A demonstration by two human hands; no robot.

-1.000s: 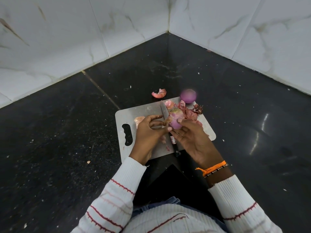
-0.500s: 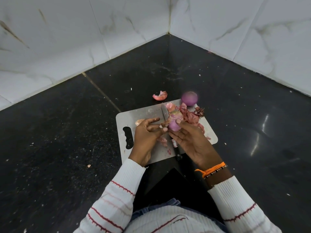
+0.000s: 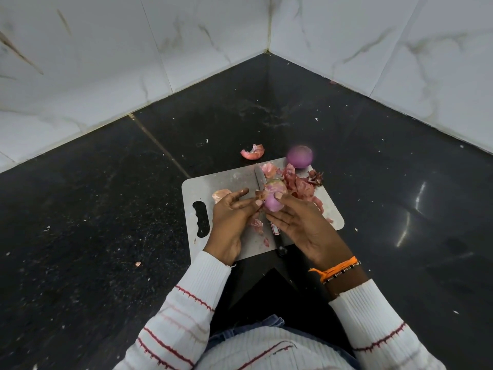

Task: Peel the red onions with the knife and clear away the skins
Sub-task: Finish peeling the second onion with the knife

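While the right hand (image 3: 301, 225) cradles the onion (image 3: 272, 201), the left hand's (image 3: 232, 217) grip pinches its loose skin (image 3: 260, 194); knife (image 3: 260, 180) beneath

The left hand (image 3: 232, 209) has opened its forefinger, apparently tugging skin off the held onion (image 3: 273, 200).

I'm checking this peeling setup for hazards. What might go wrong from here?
The knife lies on the cutting board right under both hands, so a finger might catch the blade. The peeled onion sits at the board's far edge and might roll off. One skin already lies off the board on the counter.
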